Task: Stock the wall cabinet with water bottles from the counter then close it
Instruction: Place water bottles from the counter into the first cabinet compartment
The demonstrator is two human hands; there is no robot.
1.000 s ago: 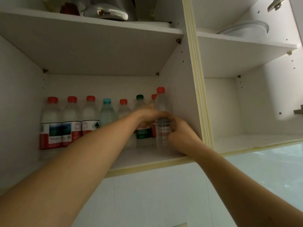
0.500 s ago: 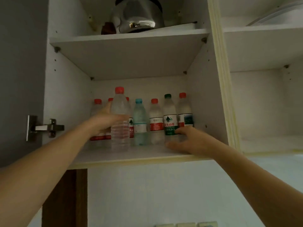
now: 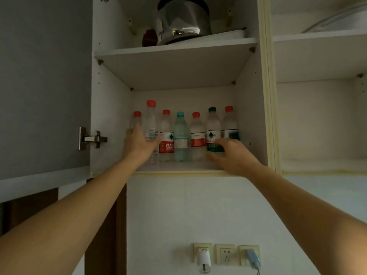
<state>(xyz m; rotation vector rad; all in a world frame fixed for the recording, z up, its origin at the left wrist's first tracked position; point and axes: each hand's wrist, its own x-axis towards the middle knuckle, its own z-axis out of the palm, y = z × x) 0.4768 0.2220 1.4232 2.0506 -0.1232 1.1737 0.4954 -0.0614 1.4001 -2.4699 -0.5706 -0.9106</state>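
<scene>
**A:** Where's the bottle you're handling?

**B:** Your tall clear bottle (image 3: 151, 124) with the red cap stands upright on the lower shelf (image 3: 178, 166) of the wall cabinet (image 3: 111, 108), near the left end of the row and a little in front of it. Your left hand (image 3: 142, 144) is wrapped round its lower half, thumb on the right side, so that grip is closed on the bottle.

**A:** And the other hand?

**B:** Your right hand (image 3: 231, 155) rests low at the front of the shelf with its fingers stretched out flat, fingertips against the base of the green-capped bottle (image 3: 212, 130). That grip is open; it holds nothing.

**A:** What else is in the row?

**B:** From the left: a red-capped bottle (image 3: 136, 120) half hidden behind your left hand, then a red-labelled bottle (image 3: 166, 132), a blue-capped bottle (image 3: 180, 135), another red-capped one (image 3: 196, 133), the green-capped one, and a last red-capped bottle (image 3: 229, 124) just beside the cabinet's right wall. All stand upright, close together.

**A:** Around the cabinet?

**B:** The cabinet door (image 3: 43, 86) is swung open to your left, its hinge (image 3: 92, 138) showing. A steel kettle (image 3: 183, 18) sits on the upper shelf. Below, on the wall, there are three sockets (image 3: 226, 254).
</scene>
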